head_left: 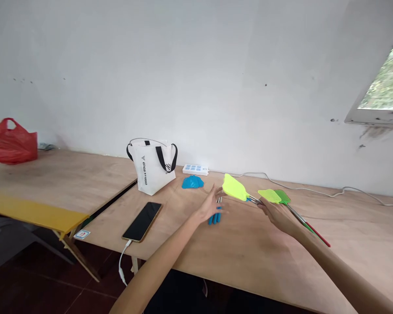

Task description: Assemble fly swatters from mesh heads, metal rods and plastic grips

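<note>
My right hand (277, 214) is closed round the metal shaft of a yellow fly swatter (235, 187), whose head is raised above the table and points left. My left hand (210, 205) is open, its fingers apart and slightly blurred, just left of the yellow head. Beneath it lie blue fly swatters (192, 182), with blue handles (215, 217) toward me and heads toward the wall; the hand hides part of their shafts. Beside my right hand, a yellow-green fly swatter (268, 196) and a green fly swatter (283, 196) lie overlapping, with red and green handles (317, 233).
A phone (143, 221) with a white cable lies left of my hands. Behind it stands a white bag (149, 172) with black handles. A power strip (195, 169) sits by the wall, its cord running right. A red plastic bag (15, 141) rests on the left table.
</note>
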`<act>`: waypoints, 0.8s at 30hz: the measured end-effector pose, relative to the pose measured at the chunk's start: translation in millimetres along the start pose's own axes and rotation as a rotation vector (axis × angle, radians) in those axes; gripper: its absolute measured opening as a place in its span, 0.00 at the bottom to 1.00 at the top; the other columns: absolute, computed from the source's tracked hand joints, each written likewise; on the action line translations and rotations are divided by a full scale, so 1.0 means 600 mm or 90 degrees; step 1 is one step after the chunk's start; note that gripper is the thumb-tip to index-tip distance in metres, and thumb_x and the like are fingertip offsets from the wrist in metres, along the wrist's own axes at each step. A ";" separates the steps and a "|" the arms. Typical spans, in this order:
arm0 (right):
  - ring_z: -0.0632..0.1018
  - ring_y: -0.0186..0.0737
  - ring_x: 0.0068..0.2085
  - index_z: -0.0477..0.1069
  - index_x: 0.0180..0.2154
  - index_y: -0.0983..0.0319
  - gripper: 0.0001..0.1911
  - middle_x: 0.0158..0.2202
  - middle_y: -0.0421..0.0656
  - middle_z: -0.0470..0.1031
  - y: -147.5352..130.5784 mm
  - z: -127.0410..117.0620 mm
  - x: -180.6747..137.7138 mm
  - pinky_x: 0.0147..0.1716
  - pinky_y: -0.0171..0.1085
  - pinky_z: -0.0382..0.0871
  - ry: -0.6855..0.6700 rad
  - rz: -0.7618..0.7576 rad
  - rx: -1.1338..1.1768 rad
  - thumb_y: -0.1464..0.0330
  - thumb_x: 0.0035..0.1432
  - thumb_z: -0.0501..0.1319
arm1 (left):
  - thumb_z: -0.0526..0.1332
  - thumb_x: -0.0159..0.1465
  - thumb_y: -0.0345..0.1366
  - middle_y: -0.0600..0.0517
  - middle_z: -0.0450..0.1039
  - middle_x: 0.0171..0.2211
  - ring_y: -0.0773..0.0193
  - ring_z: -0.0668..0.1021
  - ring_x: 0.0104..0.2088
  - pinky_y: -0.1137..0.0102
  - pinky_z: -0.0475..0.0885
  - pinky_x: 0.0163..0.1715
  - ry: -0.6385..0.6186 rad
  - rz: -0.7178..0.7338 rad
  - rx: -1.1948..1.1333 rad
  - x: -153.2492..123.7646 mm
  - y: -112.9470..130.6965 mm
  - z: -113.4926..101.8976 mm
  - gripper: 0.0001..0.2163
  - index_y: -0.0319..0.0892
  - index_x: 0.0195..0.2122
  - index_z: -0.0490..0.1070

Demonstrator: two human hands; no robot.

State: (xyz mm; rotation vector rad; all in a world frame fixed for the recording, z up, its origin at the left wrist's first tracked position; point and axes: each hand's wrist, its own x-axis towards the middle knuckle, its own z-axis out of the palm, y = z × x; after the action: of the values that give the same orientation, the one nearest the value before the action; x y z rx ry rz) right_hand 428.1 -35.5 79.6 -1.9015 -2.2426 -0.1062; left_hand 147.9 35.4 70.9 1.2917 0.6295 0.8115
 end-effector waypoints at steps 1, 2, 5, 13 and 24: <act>0.77 0.44 0.32 0.67 0.43 0.57 0.16 0.35 0.46 0.79 -0.025 -0.013 -0.006 0.28 0.35 0.56 0.002 -0.044 0.016 0.60 0.72 0.43 | 0.44 0.64 0.69 0.39 0.68 0.59 0.41 0.78 0.53 0.47 0.73 0.49 -0.134 -0.033 -0.097 -0.017 0.015 0.002 0.37 0.46 0.61 0.64; 0.77 0.45 0.31 0.68 0.43 0.56 0.17 0.34 0.46 0.79 -0.048 -0.024 -0.012 0.28 0.35 0.56 -0.003 -0.067 0.031 0.60 0.72 0.43 | 0.44 0.63 0.71 0.37 0.68 0.60 0.37 0.77 0.54 0.45 0.72 0.49 -0.232 -0.059 -0.165 -0.036 0.028 0.006 0.40 0.43 0.61 0.65; 0.79 0.45 0.36 0.68 0.51 0.54 0.17 0.41 0.46 0.81 -0.096 -0.041 -0.025 0.30 0.34 0.61 -0.023 -0.122 0.128 0.60 0.73 0.43 | 0.47 0.62 0.71 0.34 0.65 0.63 0.33 0.73 0.58 0.40 0.67 0.54 -0.285 -0.049 -0.281 -0.089 0.053 0.022 0.42 0.40 0.61 0.65; 0.80 0.46 0.43 0.69 0.55 0.53 0.21 0.45 0.46 0.80 -0.125 -0.043 -0.023 0.39 0.38 0.69 -0.050 -0.229 0.203 0.58 0.74 0.42 | 0.68 0.56 0.58 0.42 0.72 0.54 0.44 0.77 0.49 0.52 0.74 0.44 -0.240 0.095 -0.440 -0.123 0.024 0.044 0.37 0.48 0.63 0.64; 0.79 0.42 0.33 0.66 0.57 0.57 0.18 0.38 0.43 0.81 -0.174 -0.006 -0.045 0.30 0.34 0.61 -0.084 -0.218 0.206 0.69 0.71 0.46 | 0.66 0.61 0.54 0.41 0.68 0.58 0.41 0.75 0.52 0.50 0.75 0.43 -0.290 0.016 -0.505 -0.161 0.012 0.027 0.31 0.49 0.62 0.65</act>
State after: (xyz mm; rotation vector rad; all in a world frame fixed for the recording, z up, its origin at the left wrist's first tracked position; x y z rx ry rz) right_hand 330.0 -80.2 85.5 -1.3892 -2.4712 0.3216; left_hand 103.2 -52.1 77.6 0.7053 -0.0891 0.6520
